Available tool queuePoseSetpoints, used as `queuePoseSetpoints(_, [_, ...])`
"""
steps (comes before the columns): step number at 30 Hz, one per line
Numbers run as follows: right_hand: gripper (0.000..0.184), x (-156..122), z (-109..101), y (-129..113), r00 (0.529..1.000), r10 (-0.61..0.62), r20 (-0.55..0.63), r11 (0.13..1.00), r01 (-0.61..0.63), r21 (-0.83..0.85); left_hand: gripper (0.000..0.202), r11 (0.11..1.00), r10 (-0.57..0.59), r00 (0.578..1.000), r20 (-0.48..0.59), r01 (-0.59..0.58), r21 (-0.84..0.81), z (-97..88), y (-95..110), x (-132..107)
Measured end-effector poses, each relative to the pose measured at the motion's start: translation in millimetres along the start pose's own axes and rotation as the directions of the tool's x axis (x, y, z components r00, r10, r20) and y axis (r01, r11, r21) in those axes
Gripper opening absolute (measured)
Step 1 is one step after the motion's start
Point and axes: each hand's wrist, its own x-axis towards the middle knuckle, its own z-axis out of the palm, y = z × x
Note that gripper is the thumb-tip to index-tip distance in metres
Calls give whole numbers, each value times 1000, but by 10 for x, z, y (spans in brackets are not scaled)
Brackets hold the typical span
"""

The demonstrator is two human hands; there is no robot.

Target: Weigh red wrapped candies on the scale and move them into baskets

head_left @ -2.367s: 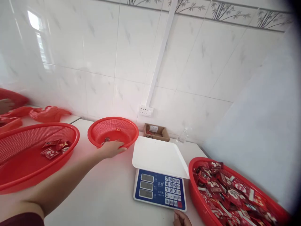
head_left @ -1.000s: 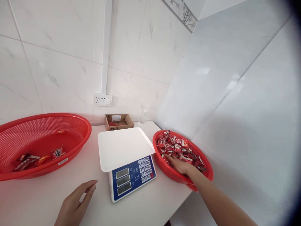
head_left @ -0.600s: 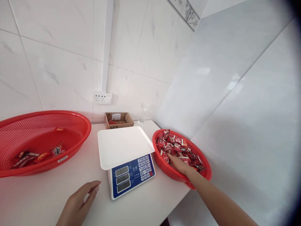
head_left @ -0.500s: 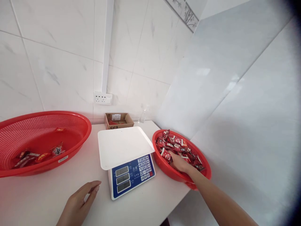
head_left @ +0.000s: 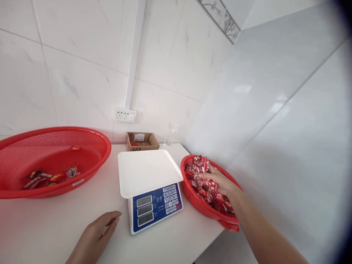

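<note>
My right hand (head_left: 221, 180) is in the right red basket (head_left: 192, 200), its fingers curled round small red-wrapped packets (head_left: 202, 164). More of these packets fill the basket beneath it. My left hand (head_left: 96, 233) rests over the white table with nothing in it, thumb and forefinger slightly apart. Just right of that hand stands a digital scale (head_left: 156, 207) with a blue keypad panel. Its white weighing pan (head_left: 148, 170) carries nothing, and the three displays are too faint to read.
A larger red basket (head_left: 82, 130) on the left holds several wrapped packets (head_left: 72, 171). Behind the scale is a small cardboard box (head_left: 144, 147), with a clear plastic item (head_left: 169, 138) beside it. A socket (head_left: 125, 114) is on the tiled wall; a pale wall stands close on the right.
My right hand has risen within the right basket, lifting some packets, and the packets there have shifted. My left hand stays beside the scale. The view has turned slightly.
</note>
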Motion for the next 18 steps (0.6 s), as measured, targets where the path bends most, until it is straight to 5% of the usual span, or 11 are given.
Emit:
queuePoseSetpoints(4, [46, 101, 557, -266, 946, 22, 323, 971, -97, 217, 25, 1000, 2, 1000, 6, -2, -20, -17, 60, -26])
queuePoseSetpoints(9, [55, 273, 1195, -441, 841, -23, 540, 993, -43, 110, 25, 1000, -9, 1000, 14, 9, -23, -20, 90, -43])
queuePoseSetpoints(12, [58, 365, 1359, -486, 825, -20, 565, 1000, 10, 20, 26, 999, -32, 999, 30, 33, -18, -19, 99, -47])
queuePoseSetpoints(18, [52, 477, 1344, -451, 891, -94, 445, 933, 235, -274, 28, 996, -62, 996, 71, 66, -53, -17, 110, -51])
